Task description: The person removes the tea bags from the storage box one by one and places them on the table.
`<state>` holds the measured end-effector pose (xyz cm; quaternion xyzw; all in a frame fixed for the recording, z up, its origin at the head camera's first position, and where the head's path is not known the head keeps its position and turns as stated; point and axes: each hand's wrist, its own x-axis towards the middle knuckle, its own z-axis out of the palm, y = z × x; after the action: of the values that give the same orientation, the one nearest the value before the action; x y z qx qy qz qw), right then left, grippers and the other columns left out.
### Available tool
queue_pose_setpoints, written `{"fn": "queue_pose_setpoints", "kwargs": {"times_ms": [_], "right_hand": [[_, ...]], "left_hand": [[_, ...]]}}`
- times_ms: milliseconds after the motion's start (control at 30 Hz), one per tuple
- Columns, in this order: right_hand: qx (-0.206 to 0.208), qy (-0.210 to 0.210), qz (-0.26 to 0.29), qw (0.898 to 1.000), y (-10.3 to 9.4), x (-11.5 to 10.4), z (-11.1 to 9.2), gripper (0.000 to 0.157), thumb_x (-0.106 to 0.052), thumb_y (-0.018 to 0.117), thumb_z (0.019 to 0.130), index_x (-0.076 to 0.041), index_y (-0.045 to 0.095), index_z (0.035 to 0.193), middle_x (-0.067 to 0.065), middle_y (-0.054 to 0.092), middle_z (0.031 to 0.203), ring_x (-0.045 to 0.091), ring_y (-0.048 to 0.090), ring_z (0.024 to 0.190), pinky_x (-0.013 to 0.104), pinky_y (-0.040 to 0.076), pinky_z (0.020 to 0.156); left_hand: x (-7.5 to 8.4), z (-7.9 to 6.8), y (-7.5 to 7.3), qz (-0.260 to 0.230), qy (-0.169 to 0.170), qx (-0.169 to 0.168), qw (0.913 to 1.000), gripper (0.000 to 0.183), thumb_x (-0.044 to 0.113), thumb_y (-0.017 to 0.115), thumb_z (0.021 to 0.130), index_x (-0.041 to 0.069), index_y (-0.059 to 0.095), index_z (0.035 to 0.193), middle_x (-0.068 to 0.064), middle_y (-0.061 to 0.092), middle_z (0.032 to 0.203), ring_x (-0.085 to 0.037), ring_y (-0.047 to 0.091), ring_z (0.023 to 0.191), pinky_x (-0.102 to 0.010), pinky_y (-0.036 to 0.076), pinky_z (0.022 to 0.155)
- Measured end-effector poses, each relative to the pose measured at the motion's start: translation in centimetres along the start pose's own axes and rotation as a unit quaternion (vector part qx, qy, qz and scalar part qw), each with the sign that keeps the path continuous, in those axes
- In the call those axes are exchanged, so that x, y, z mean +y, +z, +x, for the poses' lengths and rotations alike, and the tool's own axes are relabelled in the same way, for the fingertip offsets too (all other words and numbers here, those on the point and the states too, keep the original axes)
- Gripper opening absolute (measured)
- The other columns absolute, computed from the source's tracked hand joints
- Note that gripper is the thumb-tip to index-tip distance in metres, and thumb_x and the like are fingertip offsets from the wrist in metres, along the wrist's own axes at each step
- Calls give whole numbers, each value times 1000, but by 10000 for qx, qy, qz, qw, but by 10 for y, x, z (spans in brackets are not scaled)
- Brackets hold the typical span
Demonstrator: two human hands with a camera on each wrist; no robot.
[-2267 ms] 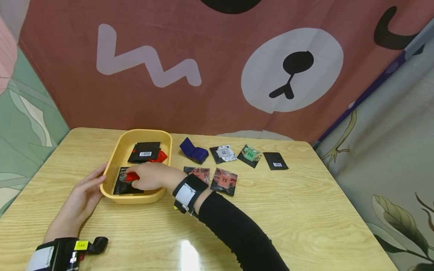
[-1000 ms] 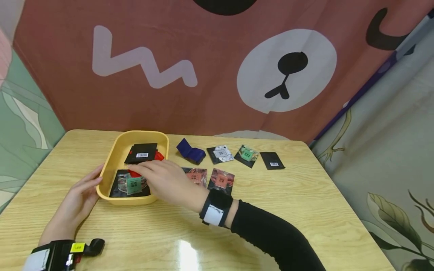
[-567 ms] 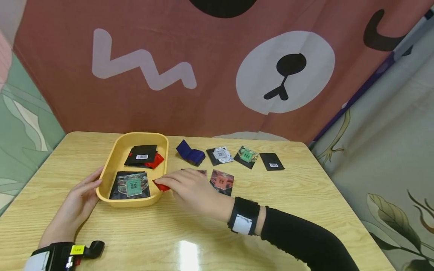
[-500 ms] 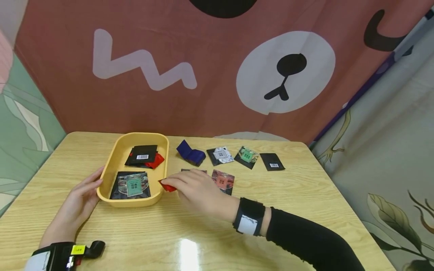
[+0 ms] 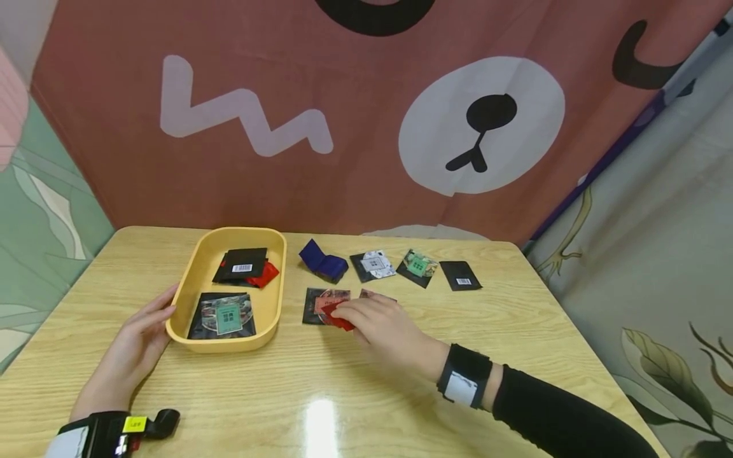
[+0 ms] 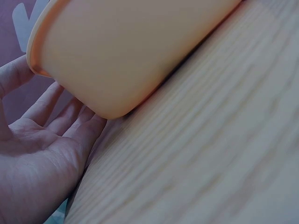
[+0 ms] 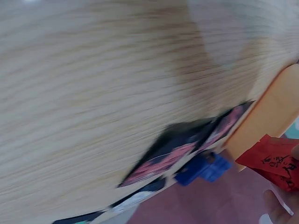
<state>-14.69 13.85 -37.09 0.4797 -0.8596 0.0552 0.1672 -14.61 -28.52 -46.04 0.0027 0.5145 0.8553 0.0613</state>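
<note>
The packet point(image 7: 268, 161) is red with what look like black characters, the tray point(image 5: 266, 308) yellow.

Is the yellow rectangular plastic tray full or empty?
Partly filled: the tray holds flat black packets and a red packet, with bare bottom showing.

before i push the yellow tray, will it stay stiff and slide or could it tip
The yellow tray looks like moulded plastic with rounded walls, so probably stiff and fairly light. Low and broad on the smooth-looking wooden table, it would likely slide rather than tip. The black barcoded packet, lying loose inside, might shift.
</note>
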Motion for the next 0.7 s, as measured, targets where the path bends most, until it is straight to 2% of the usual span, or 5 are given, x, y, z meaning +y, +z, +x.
{"fn": "queue_pose_setpoints", "kwargs": {"times_ms": [100,333,400,533,700], "right_hand": [[-91,61,-102,9999,0,8,-10,40,-5,70,88,-10,63,127,3,65,126,19,61,117,39,46,103],[-251,148,-514,9983,-4,27,-33,40,-4,73,84,-10,64,123,3,67,121,19,64,110,36,54,88],[-198,185,-594,9979,-5,33,-38,41,-2,73,82,-10,64,121,3,68,118,18,65,106,35,55,85],[-215,434,-624,9969,-7,43,-48,41,-4,77,82,-11,64,120,3,69,116,19,66,104,36,55,85],[-352,741,-698,9942,-13,53,-61,44,-11,83,81,-11,63,120,5,70,114,20,67,101,39,56,84]], "left_hand": [[0,0,0,78,-27,27,10000,54,14,44,106,28,27,156,3,-3,166,-18,-1,150,-19,27,108],[-1,0,0,-64,-61,70,9999,53,13,45,106,30,32,154,4,0,166,-12,10,149,-14,39,99],[0,0,0,-46,-69,75,9999,54,13,44,106,29,30,155,3,-1,166,-13,9,149,-18,36,104],[1,-1,2,-110,-69,89,9999,55,13,46,105,28,28,156,4,-1,166,-10,11,148,-18,35,104],[0,-3,3,-56,-58,97,9999,55,14,46,105,28,29,156,4,0,166,-12,9,149,-13,42,96]]}}
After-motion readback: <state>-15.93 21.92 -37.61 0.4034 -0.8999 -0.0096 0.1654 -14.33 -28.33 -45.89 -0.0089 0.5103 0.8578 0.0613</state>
